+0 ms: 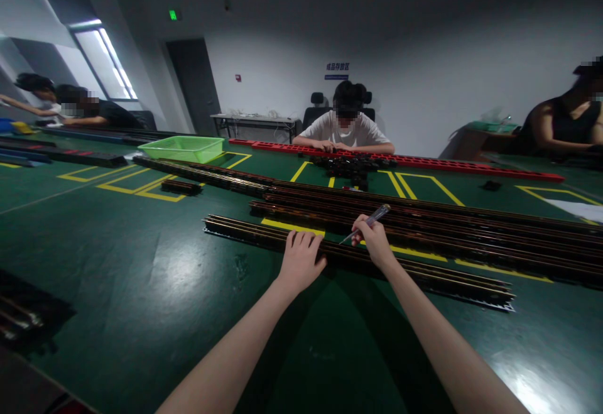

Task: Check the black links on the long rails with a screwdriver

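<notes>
A long black rail (452,276) with copper-coloured strips lies lengthwise across the table in front of me. My left hand (301,257) is on its middle, the fingers bent over the far side and the thumb at the near side, gripping it. In my right hand (372,238) is a slim screwdriver (378,214) with a clear handle, closed between thumb and fingers and tilted. Its thin tip points down and left to the top of the rail, close to my left hand; whether it touches cannot be made out.
Several similar rails (424,220) lie behind mine on the green table (155,276). A light green basket (183,149) is at the back left, near a short black piece (181,187). A co-worker (346,125) sits opposite, behind a red slotted strip (452,167) and black parts (348,166).
</notes>
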Motion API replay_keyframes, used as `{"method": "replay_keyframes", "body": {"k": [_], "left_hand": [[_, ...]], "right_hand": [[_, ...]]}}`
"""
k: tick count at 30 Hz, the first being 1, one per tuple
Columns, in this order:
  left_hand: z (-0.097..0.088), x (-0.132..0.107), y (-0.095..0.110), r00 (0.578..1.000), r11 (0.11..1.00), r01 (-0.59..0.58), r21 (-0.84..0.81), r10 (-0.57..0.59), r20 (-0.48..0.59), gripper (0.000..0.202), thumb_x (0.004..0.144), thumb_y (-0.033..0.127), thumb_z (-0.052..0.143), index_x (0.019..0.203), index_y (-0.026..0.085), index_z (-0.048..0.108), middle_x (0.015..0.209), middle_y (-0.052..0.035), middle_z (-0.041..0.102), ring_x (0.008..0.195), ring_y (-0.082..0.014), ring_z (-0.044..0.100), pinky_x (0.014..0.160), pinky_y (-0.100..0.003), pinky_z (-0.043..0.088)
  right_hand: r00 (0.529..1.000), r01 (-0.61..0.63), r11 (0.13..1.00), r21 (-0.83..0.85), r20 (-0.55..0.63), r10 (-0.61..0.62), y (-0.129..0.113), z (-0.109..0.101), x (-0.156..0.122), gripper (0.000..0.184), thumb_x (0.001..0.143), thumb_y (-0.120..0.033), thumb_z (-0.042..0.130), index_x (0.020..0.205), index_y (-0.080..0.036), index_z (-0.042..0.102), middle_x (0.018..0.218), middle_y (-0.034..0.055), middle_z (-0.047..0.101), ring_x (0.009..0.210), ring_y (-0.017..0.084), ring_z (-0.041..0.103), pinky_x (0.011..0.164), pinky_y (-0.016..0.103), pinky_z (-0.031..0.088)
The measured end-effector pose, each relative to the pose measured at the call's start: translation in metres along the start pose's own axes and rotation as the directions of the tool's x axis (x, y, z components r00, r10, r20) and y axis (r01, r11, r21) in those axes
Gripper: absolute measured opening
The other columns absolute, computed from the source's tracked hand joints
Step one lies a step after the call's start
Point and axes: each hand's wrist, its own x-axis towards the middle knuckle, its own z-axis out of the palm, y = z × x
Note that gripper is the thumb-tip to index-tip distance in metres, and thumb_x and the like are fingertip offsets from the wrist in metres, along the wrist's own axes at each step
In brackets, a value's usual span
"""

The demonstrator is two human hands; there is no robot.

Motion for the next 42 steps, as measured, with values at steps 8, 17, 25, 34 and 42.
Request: {"method": "replay_keyframes", "body": {"k": [8, 17, 25, 34, 42], "left_hand": [[0.0006, 0.0000, -0.0007, 1.000, 1.000, -0.003, 0.006, 0.003, 0.001, 0.030, 0.082, 0.030, 0.052, 0.110, 0.020, 0.054, 0.110, -0.0056, 0.059, 0.107, -0.0232, 0.049, 0.104, -0.046, 0.029], [0.0012, 0.0002, 0.0001, 1.000, 1.000, 0.001, 0.004, -0.001, 0.002, 0.031, 0.082, 0.031, 0.052, 0.111, 0.020, 0.053, 0.110, -0.0052, 0.059, 0.107, -0.0228, 0.050, 0.104, -0.046, 0.029], [0.0015, -0.0002, -0.0003, 1.000, 1.000, 0.006, -0.002, -0.006, 0.008, 0.031, 0.082, 0.030, 0.051, 0.111, 0.019, 0.054, 0.111, -0.0054, 0.059, 0.108, -0.0230, 0.049, 0.105, -0.046, 0.028], [-0.0008, 0.0003, 0.0010, 1.000, 1.000, 0.012, -0.011, -0.012, 0.028, 0.031, 0.083, 0.031, 0.051, 0.112, 0.018, 0.054, 0.112, -0.0059, 0.059, 0.109, -0.0227, 0.049, 0.105, -0.046, 0.027], [0.0010, 0.0000, -0.0002, 1.000, 1.000, 0.006, 0.018, -0.006, 0.009, 0.031, 0.082, 0.031, 0.052, 0.111, 0.019, 0.055, 0.110, -0.0052, 0.059, 0.108, -0.0226, 0.049, 0.105, -0.045, 0.027]], "right_hand": [[1.000, -0.014, 1.000, 0.009, -0.001, 0.014, -0.0003, 0.0000, 0.0007, 0.015, 0.067, -0.026, 0.052, 0.054, -0.019, 0.048, 0.039, -0.0063, 0.044, 0.036, 0.009, 0.047, 0.042, 0.022, 0.040], [1.000, -0.008, 1.000, 0.005, -0.005, 0.008, -0.0007, 0.0006, 0.0001, 0.017, 0.068, -0.028, 0.053, 0.054, -0.020, 0.048, 0.039, -0.0062, 0.044, 0.036, 0.010, 0.047, 0.042, 0.022, 0.041], [1.000, -0.012, 1.000, 0.021, -0.002, 0.012, 0.0004, 0.0001, 0.0005, 0.015, 0.068, -0.025, 0.052, 0.054, -0.019, 0.049, 0.039, -0.0064, 0.044, 0.036, 0.009, 0.047, 0.042, 0.021, 0.041], [1.000, -0.008, 1.000, 0.020, 0.005, 0.008, 0.0004, -0.0004, -0.0001, 0.016, 0.070, -0.025, 0.052, 0.055, -0.019, 0.049, 0.039, -0.0062, 0.045, 0.036, 0.009, 0.048, 0.043, 0.022, 0.041], [1.000, -0.010, 1.000, 0.014, -0.010, 0.010, -0.0014, 0.0006, 0.0010, 0.015, 0.066, -0.027, 0.052, 0.053, -0.019, 0.048, 0.038, -0.0065, 0.044, 0.035, 0.009, 0.047, 0.041, 0.021, 0.040]]}}
